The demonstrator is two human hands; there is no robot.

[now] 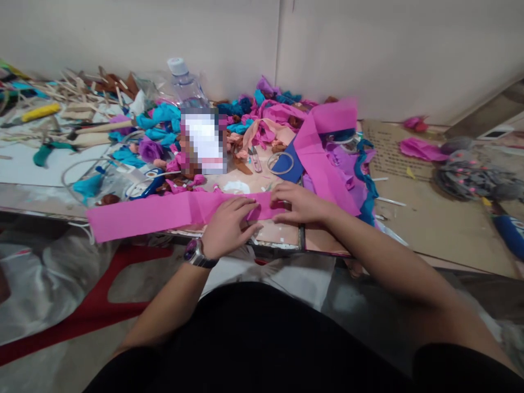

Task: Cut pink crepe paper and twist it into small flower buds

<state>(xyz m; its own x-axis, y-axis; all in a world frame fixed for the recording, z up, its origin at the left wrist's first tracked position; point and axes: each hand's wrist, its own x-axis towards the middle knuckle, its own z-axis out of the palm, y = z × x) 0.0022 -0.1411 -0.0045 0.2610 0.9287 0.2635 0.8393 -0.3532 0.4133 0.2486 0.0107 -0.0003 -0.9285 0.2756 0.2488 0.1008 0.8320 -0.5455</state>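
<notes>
Head view: both hands on a pink paper strip (159, 217) at the front edge of the worktop (276, 233). Clock below is centred between the hands, 12 pointing away from the wearer.

Left hand (229, 226) sits on the strip at 9, fingers close together and laid over the paper, thumb spread off toward 4. Watch (197, 252) on that wrist. Can't tell if any paper is pinched.

Right hand (298, 203) is at 3, fingers bent and tips down on the strip, thumb slightly apart. Grip underneath hidden, so can't tell if it pinches.

Strip runs out flat to 9, its far end hanging past the worktop edge. More pink paper (323, 174) lies folded at 2, just beyond the right hand; can't tell if it's the same piece.

Around them: small snips (255, 160) at 12, clear rings (280, 172) between 12 and 1, partly over a blue card (295, 170). Crumpled purple paper (341, 164) at 2, cardboard with handwriting (429, 234) at 3. Bottle (188, 90) upright at 11, behind a pixelated patch. Blue roll (152, 183) between 9 and 10; green-handled tool (43, 154) farther out that way. Wooden sticks (82, 87) at 10.
</notes>
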